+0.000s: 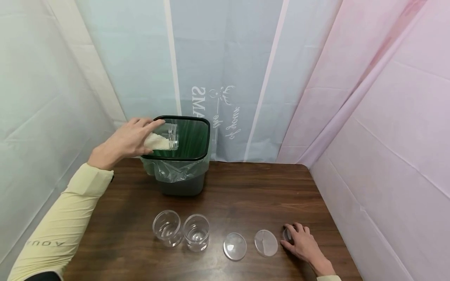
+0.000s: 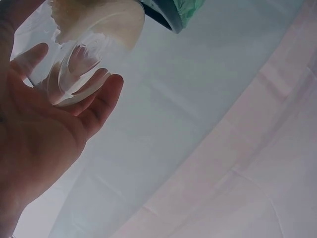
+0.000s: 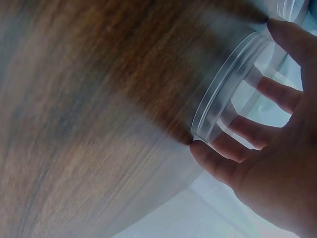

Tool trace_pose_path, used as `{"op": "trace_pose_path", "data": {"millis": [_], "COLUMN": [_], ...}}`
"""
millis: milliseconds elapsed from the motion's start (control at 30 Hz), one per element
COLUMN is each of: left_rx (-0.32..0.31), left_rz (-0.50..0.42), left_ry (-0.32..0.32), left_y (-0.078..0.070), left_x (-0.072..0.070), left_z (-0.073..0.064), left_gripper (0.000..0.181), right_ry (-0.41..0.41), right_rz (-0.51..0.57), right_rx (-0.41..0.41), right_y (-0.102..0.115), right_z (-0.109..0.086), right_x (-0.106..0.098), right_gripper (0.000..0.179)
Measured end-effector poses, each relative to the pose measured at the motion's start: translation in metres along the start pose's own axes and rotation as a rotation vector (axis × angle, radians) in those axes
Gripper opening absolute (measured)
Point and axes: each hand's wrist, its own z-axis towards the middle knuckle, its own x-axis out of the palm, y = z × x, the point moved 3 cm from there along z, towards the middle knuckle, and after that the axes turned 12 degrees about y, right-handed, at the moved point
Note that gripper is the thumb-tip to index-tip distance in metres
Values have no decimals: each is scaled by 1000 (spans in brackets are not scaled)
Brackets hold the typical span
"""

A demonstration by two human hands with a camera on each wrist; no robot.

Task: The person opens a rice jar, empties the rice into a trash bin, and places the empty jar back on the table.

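My left hand (image 1: 128,138) grips a clear plastic jar (image 1: 173,137) tipped on its side above the bin, its mouth toward the right. Pale, rice-like grains (image 1: 157,142) lie along the jar's lower side. In the left wrist view, fingers curve around the jar's base (image 2: 81,74). Below them stands a dark bin (image 1: 183,183) with a black rim and a green liner. Over at the right, my right hand (image 1: 303,242) holds a clear round lid (image 3: 230,82) low at the table, with thumb and fingers around its edge.
Two clear jars (image 1: 166,226) stand upright side by side in front of the bin. Two more round lids (image 1: 234,246) lie flat between them and my right hand. Hanging fabric (image 1: 225,47) borders the brown wooden table (image 1: 253,187) at the back and sides.
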Motion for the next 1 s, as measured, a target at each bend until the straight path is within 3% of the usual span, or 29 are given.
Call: {"op": "trace_pose_path", "data": {"millis": [500, 1000], "left_rx": [-45, -7], "left_rz": [101, 149], "left_ry": [-48, -77], "left_y": [-33, -33], "left_x": [3, 0], "left_z": [-13, -7], "left_gripper": [92, 84], "right_ry": [20, 44], "right_rz": [4, 23], "right_rx": [-48, -39], "right_y": [-29, -29], "right_z": [7, 7], "right_x": [-6, -6], "right_gripper": [54, 52]}}
